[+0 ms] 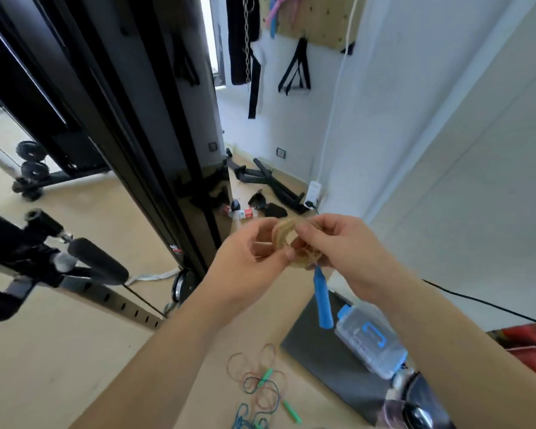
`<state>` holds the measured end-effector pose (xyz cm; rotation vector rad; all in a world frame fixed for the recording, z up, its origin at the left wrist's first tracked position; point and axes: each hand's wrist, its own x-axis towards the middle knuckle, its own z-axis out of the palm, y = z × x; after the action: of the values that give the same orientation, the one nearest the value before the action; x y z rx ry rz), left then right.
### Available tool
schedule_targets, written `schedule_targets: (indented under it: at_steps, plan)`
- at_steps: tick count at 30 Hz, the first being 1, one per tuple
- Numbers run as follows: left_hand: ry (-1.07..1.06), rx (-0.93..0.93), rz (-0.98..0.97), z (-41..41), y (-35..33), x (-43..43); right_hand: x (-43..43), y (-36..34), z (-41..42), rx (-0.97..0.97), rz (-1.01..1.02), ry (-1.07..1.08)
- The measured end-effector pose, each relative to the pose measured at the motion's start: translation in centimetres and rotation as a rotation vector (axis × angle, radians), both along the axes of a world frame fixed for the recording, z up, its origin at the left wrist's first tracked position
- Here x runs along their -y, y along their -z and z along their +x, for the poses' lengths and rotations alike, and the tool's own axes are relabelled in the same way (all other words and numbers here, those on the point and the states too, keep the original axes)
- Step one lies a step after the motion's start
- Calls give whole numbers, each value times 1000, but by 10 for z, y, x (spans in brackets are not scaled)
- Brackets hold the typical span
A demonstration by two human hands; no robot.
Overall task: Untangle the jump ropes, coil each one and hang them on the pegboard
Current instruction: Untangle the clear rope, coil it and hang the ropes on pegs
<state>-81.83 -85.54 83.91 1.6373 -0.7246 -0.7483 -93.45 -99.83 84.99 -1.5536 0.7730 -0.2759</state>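
A tan jump rope coil (283,239) sits between both hands at chest height. My left hand (254,258) pinches its left side and my right hand (338,243) grips the right side, with the coil's lower loops bunched under the fingers. A blue handle (322,301) of this rope hangs straight down below my right hand. On the floor below lies a tangle of thin red, blue and green ropes (260,385) with green handles. The wooden pegboard (319,17) hangs on the far wall with pink and blue items on it.
A black gym machine frame (130,125) stands at left. A grey mat (319,351) holds a clear water bottle (369,339). Black straps hang under the pegboard, and black bars and small items lie on the floor by the far wall. A white wall runs along the right.
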Motion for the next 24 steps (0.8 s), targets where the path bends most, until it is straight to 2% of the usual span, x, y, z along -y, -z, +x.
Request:
schedule_targets:
  at_steps: [4, 9, 13, 24]
  plan:
    - [8, -21, -52, 9, -55, 29, 27, -55, 7, 76, 61, 51]
    - [-75, -69, -100, 19, -94, 72, 77, -95, 15, 85, 94, -21]
    - [-104, -2, -78, 32, -116, 108, 114, -121, 27, 88, 105, -116]
    - [18, 309, 25, 154, -131, 263, 251, -150, 146, -162, -233, -96]
